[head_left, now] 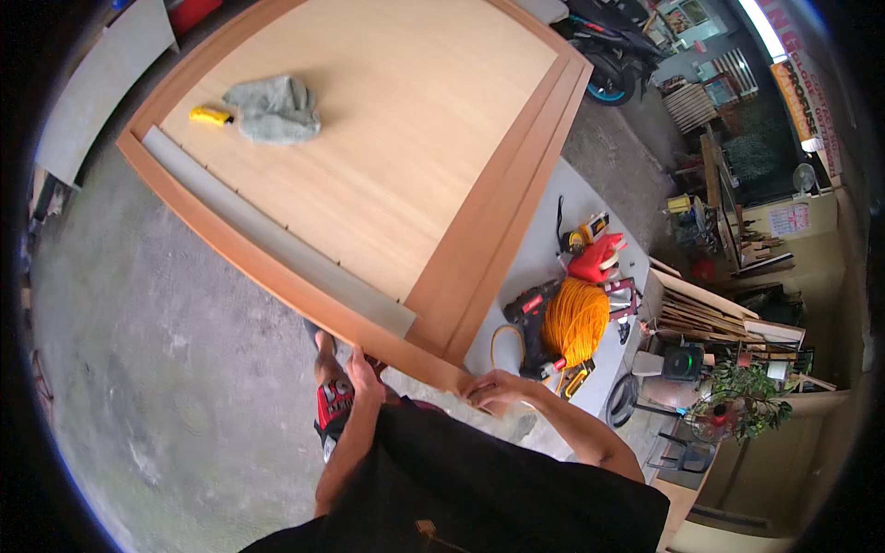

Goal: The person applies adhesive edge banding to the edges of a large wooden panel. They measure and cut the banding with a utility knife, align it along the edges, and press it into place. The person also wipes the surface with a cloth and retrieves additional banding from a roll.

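The framed wood panel [396, 138] lies over the grey table [578, 194], its brown borders and the pale inner strip [277, 241] already in position; the near edge strip [277, 281] projects past the corner, and that end is judged not yet finished. The left hand [365, 376] bears against the strip's outer side, its grip undeterminable because the fingertips are partly hidden, while the right hand [501, 387] appears to pinch the projecting end. Whether fixing is complete cannot be verified.
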`<state>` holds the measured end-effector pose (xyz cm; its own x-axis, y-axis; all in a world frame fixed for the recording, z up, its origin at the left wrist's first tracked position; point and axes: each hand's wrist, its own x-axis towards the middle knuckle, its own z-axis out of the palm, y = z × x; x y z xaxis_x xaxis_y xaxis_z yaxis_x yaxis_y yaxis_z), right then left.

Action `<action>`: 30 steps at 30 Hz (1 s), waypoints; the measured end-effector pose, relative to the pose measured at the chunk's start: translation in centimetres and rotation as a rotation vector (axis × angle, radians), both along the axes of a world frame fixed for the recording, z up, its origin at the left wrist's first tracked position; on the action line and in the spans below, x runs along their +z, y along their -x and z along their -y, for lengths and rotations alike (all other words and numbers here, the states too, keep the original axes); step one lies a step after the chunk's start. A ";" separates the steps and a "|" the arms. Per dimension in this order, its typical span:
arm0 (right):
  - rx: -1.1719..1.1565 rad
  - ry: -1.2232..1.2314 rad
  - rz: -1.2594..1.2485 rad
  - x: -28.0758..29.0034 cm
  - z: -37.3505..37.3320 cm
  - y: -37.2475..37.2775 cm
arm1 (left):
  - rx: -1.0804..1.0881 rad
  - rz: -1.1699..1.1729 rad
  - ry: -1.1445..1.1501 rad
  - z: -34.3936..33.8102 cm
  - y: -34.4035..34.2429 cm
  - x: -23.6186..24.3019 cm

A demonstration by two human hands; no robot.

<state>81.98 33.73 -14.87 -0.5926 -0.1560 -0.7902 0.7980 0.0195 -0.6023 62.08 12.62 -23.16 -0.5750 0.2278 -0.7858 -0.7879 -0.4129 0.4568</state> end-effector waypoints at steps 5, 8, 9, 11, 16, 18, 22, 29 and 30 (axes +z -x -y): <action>-0.147 0.097 0.201 -4.4 0.2 -2.6 | 0.083 0.024 -0.091 1.7 0.6 -2.1; -0.166 0.056 0.070 -2.8 2.9 -0.3 | -0.038 0.041 -0.033 2.6 1.1 -2.8; -0.219 0.122 0.073 -2.7 3.0 -0.2 | -0.054 0.012 -0.056 3.0 0.8 -2.9; -0.027 -0.023 -0.005 -2.7 2.6 -0.1 | -0.082 0.091 -0.188 3.3 0.8 -3.0; -0.066 0.036 0.066 -3.8 1.8 -0.8 | -0.047 0.106 -0.137 2.3 0.5 -2.0; -0.091 0.049 0.037 -3.6 1.9 -1.0 | -0.048 0.096 -0.133 2.0 0.4 -1.6; -0.091 0.019 -0.028 -3.9 2.4 -1.6 | -0.059 0.113 -0.076 1.5 0.4 -0.7; -0.027 -0.024 -0.025 -3.8 1.4 -0.6 | -0.029 0.125 -0.051 1.3 0.4 -1.3; -0.018 -0.030 -0.038 -3.8 1.5 -0.6 | -0.025 0.125 -0.055 1.3 0.5 -1.4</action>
<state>82.56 32.26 -18.68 -0.6249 -0.1219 -0.7712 0.7749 0.0237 -0.6316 61.59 11.30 -24.53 -0.4667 0.2853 -0.8371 -0.8476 -0.4144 0.3313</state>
